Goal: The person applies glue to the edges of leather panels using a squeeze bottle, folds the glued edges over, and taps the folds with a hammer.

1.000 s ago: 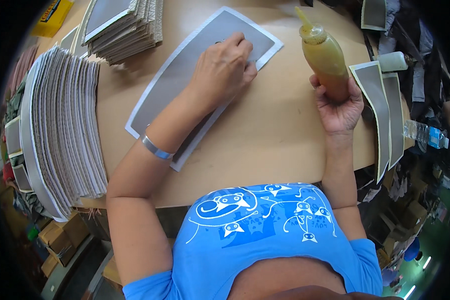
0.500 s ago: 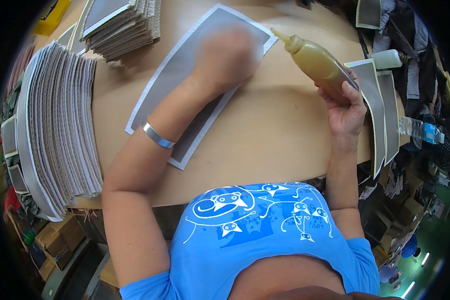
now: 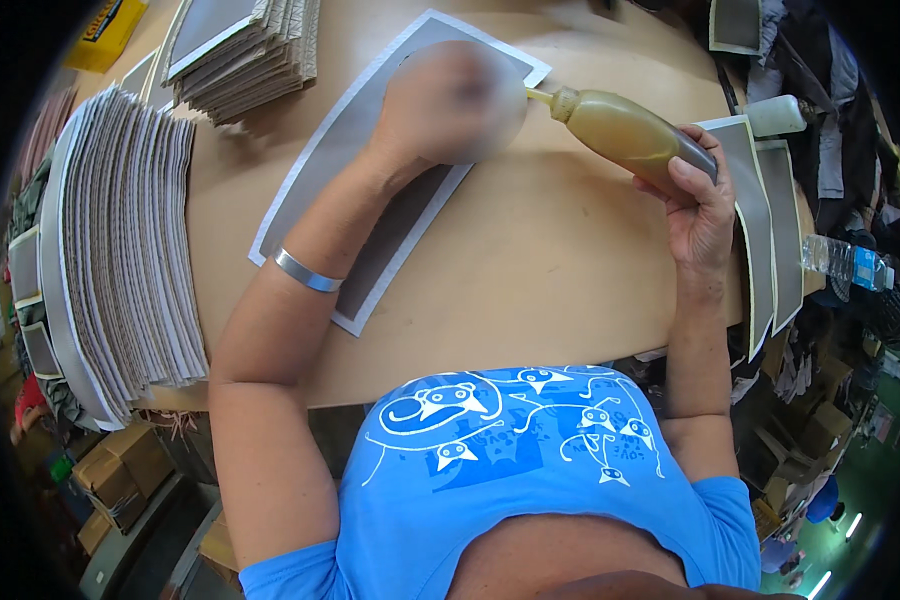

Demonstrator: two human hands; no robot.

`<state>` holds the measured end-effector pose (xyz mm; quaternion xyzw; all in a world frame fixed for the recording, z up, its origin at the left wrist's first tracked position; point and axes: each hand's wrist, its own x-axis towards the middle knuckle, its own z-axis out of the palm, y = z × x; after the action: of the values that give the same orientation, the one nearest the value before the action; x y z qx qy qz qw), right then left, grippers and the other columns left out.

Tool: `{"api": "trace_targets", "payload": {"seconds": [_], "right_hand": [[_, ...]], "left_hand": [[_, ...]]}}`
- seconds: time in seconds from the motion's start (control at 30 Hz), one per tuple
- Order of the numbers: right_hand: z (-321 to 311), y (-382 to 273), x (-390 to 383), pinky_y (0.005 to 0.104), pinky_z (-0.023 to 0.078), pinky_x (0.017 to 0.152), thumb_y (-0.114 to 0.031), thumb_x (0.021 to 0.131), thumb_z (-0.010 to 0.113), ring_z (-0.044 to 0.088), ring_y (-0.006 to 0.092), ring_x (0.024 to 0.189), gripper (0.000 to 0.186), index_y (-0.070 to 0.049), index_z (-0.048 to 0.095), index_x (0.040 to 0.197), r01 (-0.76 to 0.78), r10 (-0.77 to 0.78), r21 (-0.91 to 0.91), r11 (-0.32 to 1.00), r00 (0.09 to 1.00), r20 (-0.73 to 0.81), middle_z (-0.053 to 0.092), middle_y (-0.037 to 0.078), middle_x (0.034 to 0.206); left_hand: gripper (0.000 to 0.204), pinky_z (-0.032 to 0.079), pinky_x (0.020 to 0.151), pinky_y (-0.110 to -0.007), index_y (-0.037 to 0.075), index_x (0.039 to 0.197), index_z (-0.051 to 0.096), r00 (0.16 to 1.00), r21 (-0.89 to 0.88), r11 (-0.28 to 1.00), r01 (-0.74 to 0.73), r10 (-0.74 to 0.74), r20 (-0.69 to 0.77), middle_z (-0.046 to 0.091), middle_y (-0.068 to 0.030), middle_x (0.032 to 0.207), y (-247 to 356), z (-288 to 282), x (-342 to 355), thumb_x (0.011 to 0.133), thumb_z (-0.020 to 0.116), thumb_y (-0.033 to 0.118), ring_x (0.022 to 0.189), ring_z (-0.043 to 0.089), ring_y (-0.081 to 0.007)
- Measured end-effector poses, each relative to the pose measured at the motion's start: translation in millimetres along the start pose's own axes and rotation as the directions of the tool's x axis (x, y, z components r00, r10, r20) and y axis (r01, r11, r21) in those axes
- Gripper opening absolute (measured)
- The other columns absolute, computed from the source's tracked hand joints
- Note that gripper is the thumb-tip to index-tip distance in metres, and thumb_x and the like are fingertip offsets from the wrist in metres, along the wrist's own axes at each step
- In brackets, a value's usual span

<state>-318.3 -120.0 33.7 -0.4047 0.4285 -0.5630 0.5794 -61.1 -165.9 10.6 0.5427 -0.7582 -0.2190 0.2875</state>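
My right hand (image 3: 700,205) is wrapped round the base of a soft squeeze bottle (image 3: 625,135) with amber liquid inside. The bottle tilts to the left, and its thin pale nozzle ends close to the right edge of my left hand. A long grey panel (image 3: 300,210) with a white border lies slanted on the table. Over its upper part is my left hand (image 3: 450,105), which is smeared, so its fingers cannot be made out. A metal band (image 3: 308,271) circles my left forearm.
Tall stacked panels (image 3: 135,240) line the table's left side, with another stack (image 3: 250,60) at the back. More bordered panels (image 3: 785,230) lie at the right edge, beside a white bottle (image 3: 775,116) and a clear plastic bottle (image 3: 845,262). Cardboard boxes (image 3: 120,475) stand below left.
The squeeze bottle has tipped closer to level, bringing its nozzle down and left beside my left hand. My left hand has shifted slightly left over the panel.
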Motion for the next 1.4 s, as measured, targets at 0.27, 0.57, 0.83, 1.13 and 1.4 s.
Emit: {"api": "trace_targets", "payload": {"seconds": [0.27,0.57,0.83,1.13,1.4], "right_hand": [[7,-3,-1,0.0323,0.057,0.067,-0.009,0.069,0.067,0.059,0.0184,0.083,0.042,0.003,0.050,0.105,0.041,-0.037,-0.192,0.981,0.999,0.023,0.054,0.011,0.094],[23,-18,-4,0.0288,0.054,0.067,-0.006,0.066,0.069,0.058,0.0173,0.083,0.041,0.001,0.053,0.103,0.136,-0.115,-0.381,0.915,0.990,0.077,0.055,0.010,0.095],[45,-27,-9,0.0252,0.046,0.074,-0.006,0.064,0.071,0.058,0.0161,0.079,0.038,0.000,0.056,0.098,0.478,-0.368,-0.694,0.539,0.874,0.317,0.058,0.007,0.091],[56,-24,-13,0.0279,0.047,0.072,-0.001,0.059,0.070,0.059,0.0201,0.078,0.037,-0.001,0.057,0.095,0.629,-0.470,-0.720,0.293,0.751,0.465,0.059,0.009,0.087],[51,-18,-13,0.0277,0.048,0.070,-0.001,0.060,0.070,0.060,0.0200,0.076,0.037,-0.002,0.057,0.095,0.566,-0.472,-0.740,0.363,0.797,0.377,0.060,0.008,0.087]], "left_hand": [[0.013,0.045,0.081,-0.031,0.001,0.076,0.060,0.996,0.101,0.992,-0.080,0.076,0.041,0.057,-0.0086,0.107,7,-8,-6,0.067,0.058,0.011,0.093,0.057,-0.0246],[0.013,0.045,0.077,-0.031,-0.003,0.072,0.065,0.973,-0.201,0.979,-0.036,0.080,0.216,0.058,-0.0119,0.101,-8,-25,5,0.067,0.060,0.009,0.085,0.057,-0.0228],[0.016,0.045,0.077,-0.030,-0.003,0.073,0.065,0.968,-0.193,0.977,-0.086,0.128,0.216,0.058,-0.0116,0.101,-11,-21,8,0.068,0.059,0.011,0.086,0.056,-0.0223],[0.013,0.046,0.073,-0.031,-0.003,0.071,0.063,0.973,-0.246,0.968,-0.041,0.094,0.211,0.058,-0.0116,0.099,-8,-22,5,0.068,0.059,0.009,0.082,0.057,-0.0228],[0.008,0.046,0.075,-0.037,-0.002,0.072,0.054,0.973,0.357,0.913,-0.200,0.141,0.184,0.056,-0.0119,0.098,23,-24,-34,0.068,0.055,0.005,0.080,0.056,-0.0294]]}}
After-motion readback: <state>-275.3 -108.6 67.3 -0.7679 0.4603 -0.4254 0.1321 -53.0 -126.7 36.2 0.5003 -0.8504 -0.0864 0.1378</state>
